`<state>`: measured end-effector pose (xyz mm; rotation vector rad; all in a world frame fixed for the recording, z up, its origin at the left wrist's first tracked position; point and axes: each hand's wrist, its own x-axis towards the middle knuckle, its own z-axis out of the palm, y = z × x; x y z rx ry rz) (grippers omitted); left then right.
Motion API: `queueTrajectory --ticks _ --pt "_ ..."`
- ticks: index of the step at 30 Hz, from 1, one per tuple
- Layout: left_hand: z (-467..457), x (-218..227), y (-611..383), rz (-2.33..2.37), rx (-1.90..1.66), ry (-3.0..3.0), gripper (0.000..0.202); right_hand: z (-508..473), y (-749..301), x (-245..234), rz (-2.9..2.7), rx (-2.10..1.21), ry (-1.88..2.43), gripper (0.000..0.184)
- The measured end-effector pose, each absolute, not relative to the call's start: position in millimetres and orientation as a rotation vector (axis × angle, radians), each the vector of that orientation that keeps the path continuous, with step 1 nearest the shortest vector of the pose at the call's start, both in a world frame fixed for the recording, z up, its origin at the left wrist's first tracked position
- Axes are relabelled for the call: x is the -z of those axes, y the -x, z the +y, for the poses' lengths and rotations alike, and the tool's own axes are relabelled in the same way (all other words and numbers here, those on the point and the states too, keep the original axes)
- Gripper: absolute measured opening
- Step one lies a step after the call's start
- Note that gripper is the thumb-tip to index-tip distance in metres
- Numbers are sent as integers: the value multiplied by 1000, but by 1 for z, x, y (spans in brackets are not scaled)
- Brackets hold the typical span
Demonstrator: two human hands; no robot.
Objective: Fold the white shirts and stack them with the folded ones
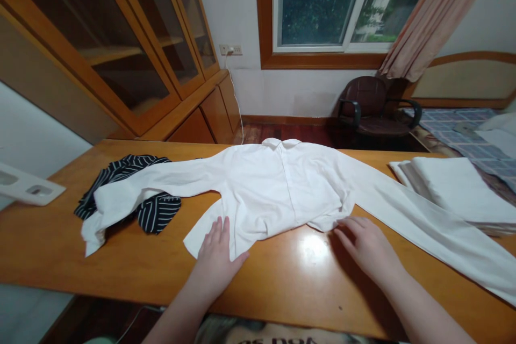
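Note:
A white long-sleeved shirt lies spread across the wooden table, its collar toward the far edge and its sleeves stretched out to both sides. The lower part is creased, and the hem is bunched at the right. My left hand rests with fingers extended on the shirt's lower left corner. At the lower right hem is my right hand, its fingers slightly bent and the thumb apart from them, the fingertips by the cloth edge. Under the left sleeve is a crumpled black-and-white striped garment.
Folded white cloths are stacked at the table's right, beside the right sleeve. A white plastic piece juts in at the left. Beyond the table stand a glass-doored cabinet, an armchair and a bed.

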<state>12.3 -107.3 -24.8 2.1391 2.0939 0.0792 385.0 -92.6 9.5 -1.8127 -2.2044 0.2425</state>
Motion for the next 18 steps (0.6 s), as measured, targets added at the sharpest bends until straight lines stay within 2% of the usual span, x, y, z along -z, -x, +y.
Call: queueTrajectory --ticks 3,5,8,12,16,18 --pt "-111 24 -8 2156 -90 -2071 89 -82 -387 -21 -1962 -530 2237 45" --pt "-110 22 -7 2181 -107 -2034 87 -73 -387 -23 -1836 -665 2343 50" --pt "-107 18 -6 2157 -159 -2000 74 -63 -383 -17 -1766 -703 2312 48" --pt "-104 14 -7 2072 -362 -1969 49 -63 -378 -3 -1712 -708 2214 36" --pt "-100 9 -5 1990 -507 -1964 22 -66 -381 7 -1637 -754 2097 35" --pt "-98 4 -3 1916 -543 -1952 21 -65 -384 12 -1510 -858 1959 35"
